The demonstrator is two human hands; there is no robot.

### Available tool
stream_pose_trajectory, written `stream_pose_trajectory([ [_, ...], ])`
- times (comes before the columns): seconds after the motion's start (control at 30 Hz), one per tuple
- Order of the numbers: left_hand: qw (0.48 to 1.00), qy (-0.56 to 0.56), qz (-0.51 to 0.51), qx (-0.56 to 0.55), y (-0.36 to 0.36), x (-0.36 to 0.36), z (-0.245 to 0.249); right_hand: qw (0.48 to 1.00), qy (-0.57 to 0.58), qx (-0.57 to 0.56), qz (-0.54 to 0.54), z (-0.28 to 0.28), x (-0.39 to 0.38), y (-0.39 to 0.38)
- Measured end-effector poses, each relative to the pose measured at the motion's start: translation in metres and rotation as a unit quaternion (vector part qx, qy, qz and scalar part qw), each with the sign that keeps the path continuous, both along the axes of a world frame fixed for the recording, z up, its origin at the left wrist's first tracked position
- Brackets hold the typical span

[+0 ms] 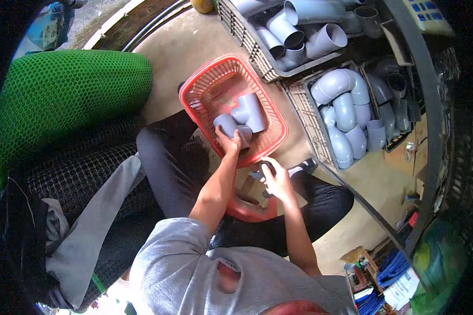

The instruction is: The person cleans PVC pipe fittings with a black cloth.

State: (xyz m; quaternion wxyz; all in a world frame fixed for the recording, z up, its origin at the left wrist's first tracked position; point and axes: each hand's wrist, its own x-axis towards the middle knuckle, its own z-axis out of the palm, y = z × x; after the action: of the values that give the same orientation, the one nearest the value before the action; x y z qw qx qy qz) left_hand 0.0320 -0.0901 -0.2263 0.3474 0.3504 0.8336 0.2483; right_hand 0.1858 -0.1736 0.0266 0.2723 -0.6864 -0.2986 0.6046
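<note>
A red plastic basket (278, 137) stands on the floor between my legs. Two grey pipe tees lie inside it. My left hand (230, 140) reaches over the near-left rim, its fingers closed around the nearer pipe tee (225, 124). The other pipe tee (253, 116) rests just beyond, close against the first. Outside the near rim, my right hand (278, 181) is closed on a small black object (268, 167); its kind I cannot make out. A red plastic piece (249, 211), perhaps a low stool, shows below my hands.
Crates of grey pipe fittings stand at the upper right: a large crate (247, 39) and a smaller crate (312, 123) full of elbows (344, 111). A green mesh roll (73, 94) lies at left above a black mesh roll (84, 176). A dark metal bar (365, 207) crosses at right.
</note>
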Motion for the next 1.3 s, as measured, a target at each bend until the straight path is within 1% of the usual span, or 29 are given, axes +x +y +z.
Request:
stream_pose_trajectory([
  [0.07, 1.000, -0.001, -0.008, 0.009, -0.004, -0.003, 0.008, 0.999, 0.000, 0.035, -0.004, 0.002, -0.001, 0.001],
  [0.13, 1.000, -0.005, -0.016, 0.024, -0.003, -0.003, 0.010, 0.999, 0.007, 0.034, -0.007, 0.003, -0.001, 0.003],
  [0.2, 0.994, -0.055, -0.045, 0.077, -0.008, -0.006, 0.016, 0.999, 0.016, 0.031, -0.008, 0.001, 0.001, 0.003],
  [0.23, 0.993, -0.074, -0.027, 0.090, -0.010, -0.002, 0.018, 0.999, 0.035, 0.010, -0.029, -0.002, 0.001, 0.002],
  [0.27, 0.992, -0.079, -0.032, 0.097, -0.012, 0.001, 0.021, 0.997, 0.054, -0.011, -0.050, -0.004, 0.000, 0.001],
  [0.3, 0.989, -0.075, -0.036, 0.126, -0.010, 0.004, 0.024, 0.997, 0.055, -0.010, -0.050, -0.005, -0.001, 0.002],
  [0.33, 0.984, -0.073, -0.041, 0.155, -0.008, 0.008, 0.026, 0.998, 0.043, 0.015, -0.038, -0.005, -0.001, 0.002],
  [0.37, 0.984, -0.076, -0.041, 0.155, -0.006, 0.012, 0.029, 0.998, 0.029, 0.041, -0.025, -0.004, 0.001, 0.002],
  [0.43, 0.984, -0.115, -0.044, 0.127, -0.004, 0.012, 0.028, 0.998, 0.038, 0.039, -0.035, -0.003, 0.003, -0.001],
  [0.47, 0.984, -0.114, -0.043, 0.128, -0.005, 0.008, 0.020, 0.997, 0.050, 0.039, -0.047, -0.003, 0.002, -0.001],
  [0.5, 0.991, -0.077, -0.059, 0.088, -0.009, 0.003, -0.003, 0.997, 0.051, 0.041, -0.046, -0.004, 0.001, -0.002],
  [0.53, 0.995, -0.040, -0.075, 0.047, -0.007, 0.000, -0.007, 0.997, 0.048, 0.033, -0.045, -0.007, 0.002, -0.005],
  [0.57, 0.996, -0.026, -0.079, -0.028, -0.004, -0.003, -0.013, 0.998, 0.046, 0.026, -0.044, -0.010, 0.003, -0.006],
  [0.67, 0.994, -0.028, -0.100, -0.039, 0.007, -0.002, -0.002, 0.998, 0.027, 0.041, -0.034, -0.016, -0.001, -0.007],
  [0.7, 0.992, -0.039, -0.086, -0.085, 0.011, -0.001, 0.002, 0.998, 0.026, 0.041, -0.033, -0.016, 0.000, -0.005],
  [0.73, 0.992, -0.040, -0.085, -0.086, 0.012, 0.000, 0.006, 0.999, 0.032, 0.004, -0.028, -0.018, 0.000, -0.001],
  [0.77, 0.985, -0.025, -0.093, -0.141, 0.012, 0.000, 0.011, 0.998, 0.037, -0.034, -0.022, -0.019, 0.001, 0.004],
  [0.8, 0.976, -0.010, -0.101, -0.195, 0.014, 0.000, 0.015, 0.999, 0.036, -0.034, -0.018, -0.022, 0.001, 0.008],
  [0.87, 0.975, -0.010, -0.095, -0.202, 0.021, 0.001, 0.041, 0.999, -0.019, -0.022, 0.012, -0.032, 0.002, 0.016],
  [0.9, 0.976, 0.042, -0.164, -0.137, 0.024, 0.002, 0.056, 0.999, -0.027, -0.009, 0.015, -0.040, 0.005, 0.017],
  [0.93, 0.965, 0.093, -0.233, -0.072, 0.026, 0.002, 0.063, 0.999, -0.029, -0.014, 0.018, -0.038, 0.006, 0.024],
  [0.97, 0.942, 0.131, -0.308, -0.023, 0.037, 0.000, 0.052, 0.999, -0.018, -0.034, 0.004, -0.036, 0.007, 0.027],
  [1.0, 0.915, 0.177, -0.353, -0.087, 0.045, 0.005, 0.053, 0.999, -0.006, -0.046, -0.012, -0.031, 0.007, 0.033],
  [1.07, 0.910, 0.153, -0.372, -0.100, 0.052, -0.005, 0.023, 0.999, -0.012, -0.049, -0.001, -0.031, 0.007, 0.035],
  [1.1, 0.911, 0.150, -0.370, -0.103, 0.056, -0.010, 0.023, 0.999, -0.015, -0.038, 0.007, -0.036, 0.007, 0.034],
  [1.13, 0.902, 0.134, -0.396, -0.108, 0.062, -0.015, 0.029, 0.999, -0.017, -0.026, 0.013, -0.036, 0.006, 0.035],
  [1.17, 0.891, 0.119, -0.424, -0.113, 0.066, -0.017, 0.035, 0.999, -0.009, -0.038, 0.009, -0.035, 0.006, 0.035],
  [1.3, 0.881, 0.125, -0.436, -0.136, 0.072, -0.014, 0.037, 0.998, -0.003, -0.063, 0.009, -0.034, -0.003, 0.033],
])
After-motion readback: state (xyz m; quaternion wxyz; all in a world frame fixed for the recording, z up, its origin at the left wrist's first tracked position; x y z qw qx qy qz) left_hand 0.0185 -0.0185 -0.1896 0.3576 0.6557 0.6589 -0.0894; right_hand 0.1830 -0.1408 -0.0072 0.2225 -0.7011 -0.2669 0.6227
